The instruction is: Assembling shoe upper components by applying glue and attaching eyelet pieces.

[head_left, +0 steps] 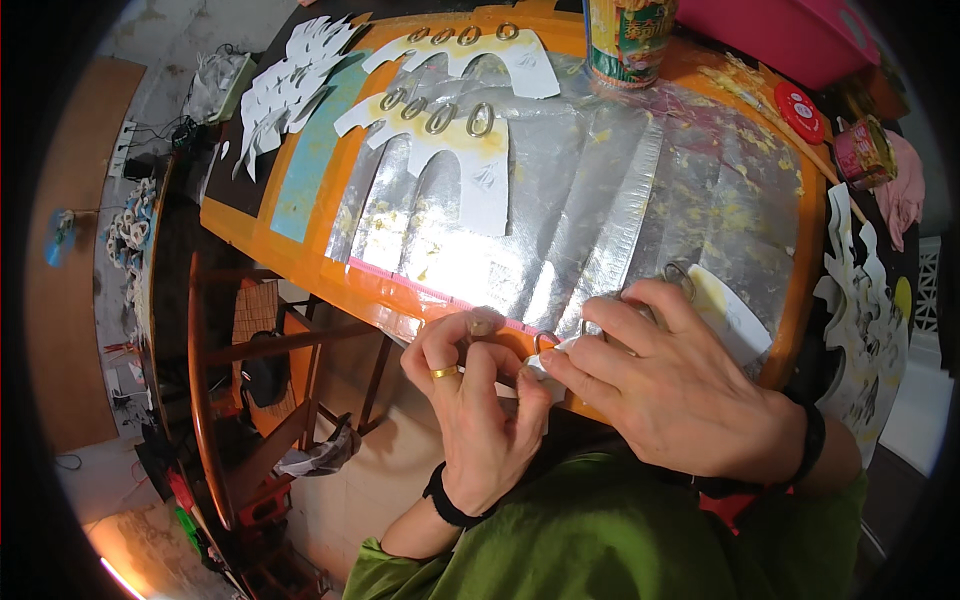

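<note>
My left hand (480,385) and right hand (665,385) pinch a white cut-out (737,318) bearing oval rings (689,277) at lower centre; similar ringed pieces (484,190) lie upper centre on silvery sheeting (565,190).

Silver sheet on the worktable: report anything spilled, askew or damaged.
Yellowish smears blotch the silver sheet and its orange border, heaviest toward the far right, perhaps spilled glue or paint. Creases also run across the sheet, breaking its smooth surface.
</note>
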{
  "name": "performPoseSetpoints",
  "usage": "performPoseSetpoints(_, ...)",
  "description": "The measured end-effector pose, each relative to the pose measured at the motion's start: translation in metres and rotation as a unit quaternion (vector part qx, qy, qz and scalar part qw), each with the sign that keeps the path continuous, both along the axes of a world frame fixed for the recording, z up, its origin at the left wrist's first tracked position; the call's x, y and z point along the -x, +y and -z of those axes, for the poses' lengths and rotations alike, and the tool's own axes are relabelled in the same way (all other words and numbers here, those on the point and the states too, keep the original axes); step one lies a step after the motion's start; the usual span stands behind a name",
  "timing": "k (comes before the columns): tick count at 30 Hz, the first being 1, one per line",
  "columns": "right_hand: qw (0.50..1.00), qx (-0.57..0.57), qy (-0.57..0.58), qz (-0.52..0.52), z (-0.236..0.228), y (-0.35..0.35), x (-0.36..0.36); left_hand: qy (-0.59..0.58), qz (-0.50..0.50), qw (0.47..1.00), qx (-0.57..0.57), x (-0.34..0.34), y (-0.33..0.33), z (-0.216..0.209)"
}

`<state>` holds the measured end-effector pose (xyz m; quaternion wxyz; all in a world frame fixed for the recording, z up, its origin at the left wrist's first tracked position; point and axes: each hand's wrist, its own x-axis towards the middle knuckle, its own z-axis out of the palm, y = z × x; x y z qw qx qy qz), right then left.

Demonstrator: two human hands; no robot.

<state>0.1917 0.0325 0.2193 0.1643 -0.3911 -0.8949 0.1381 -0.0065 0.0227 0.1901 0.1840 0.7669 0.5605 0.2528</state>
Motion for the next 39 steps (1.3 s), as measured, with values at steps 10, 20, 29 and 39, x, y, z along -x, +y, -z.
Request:
performPoseSetpoints(10,1.0,0.002,0.017,-0.005,0.001,0.001,0.0,-0.026,-0.045,0.999,0.005,-0.006,-0.001,0.004)
performPoseSetpoints(20,1.0,0.019,0.023,-0.006,-0.001,0.001,0.0,-0.266,-0.045,0.963,-0.001,-0.005,0.0,0.022)
performPoseSetpoints(29,0.999,0.004,0.049,-0.006,0.0,0.005,-0.003,-0.144,0.024,0.985,-0.089,0.008,0.003,0.03)
performPoseSetpoints(39,0.999,-0.006,0.045,-0.027,0.001,0.011,-0.008,-0.035,0.169,0.976,-0.131,0.038,0.011,0.034)
